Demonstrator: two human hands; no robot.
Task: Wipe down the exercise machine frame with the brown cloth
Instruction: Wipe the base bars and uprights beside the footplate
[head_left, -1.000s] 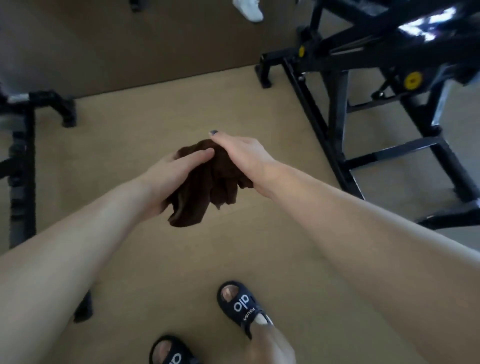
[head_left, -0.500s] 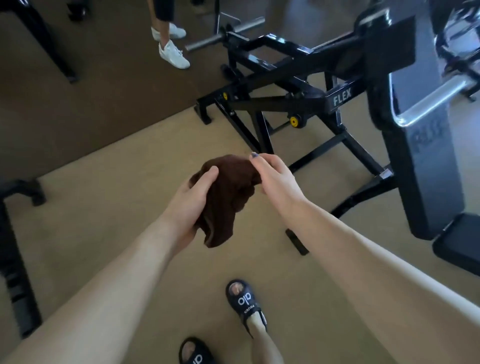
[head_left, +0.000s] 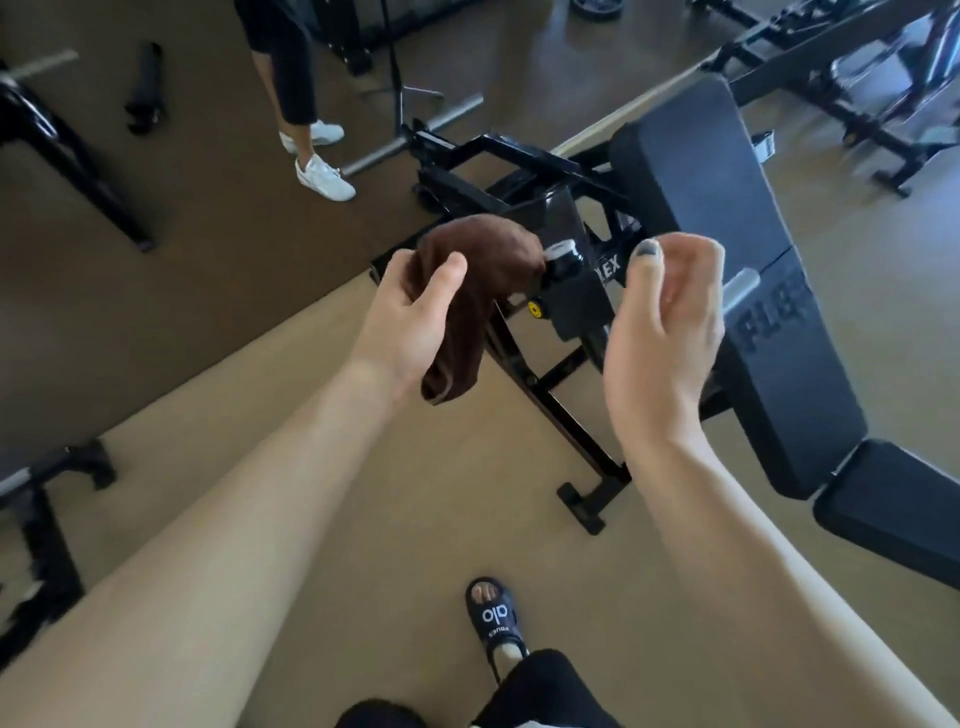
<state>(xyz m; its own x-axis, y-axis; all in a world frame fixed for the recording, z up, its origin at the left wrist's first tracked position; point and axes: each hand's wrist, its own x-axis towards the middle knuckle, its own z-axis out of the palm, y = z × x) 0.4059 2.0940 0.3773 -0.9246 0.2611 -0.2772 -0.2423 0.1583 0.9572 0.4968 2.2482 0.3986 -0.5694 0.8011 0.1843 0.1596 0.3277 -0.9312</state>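
— Holding the brown cloth (head_left: 470, 291), is that the left hand (head_left: 410, 319)?

— Yes. Its fingers and thumb are curled round the bunched cloth, whose lower end hangs down below the palm. The right hand (head_left: 662, 332) is apart from it, off to the right, fingers loosely curled and holding nothing; a dark-painted nail shows on one finger.

— Where is the exercise machine frame (head_left: 524, 358)?

— Just beyond and between the hands. Its black bars run from under the cloth down toward a foot on the tan floor (head_left: 322, 467). Whether the top of the cloth touches the black housing behind it, I cannot tell.

— Any writing?

— White letters "EX" show on the housing between the hands; the rest of the word is hidden by the cloth side. On the long black back pad (head_left: 737, 249), past the right hand, raised letters read "FLE" before blur takes over. A yellow knob (head_left: 534, 309) sits on the frame just right of the cloth.

— And nearer the person?

— A black slide sandal (head_left: 493, 618) below the hands reads "alo". Far beyond the left hand, another person's white sneakers (head_left: 324, 176) stand on the darker floor.
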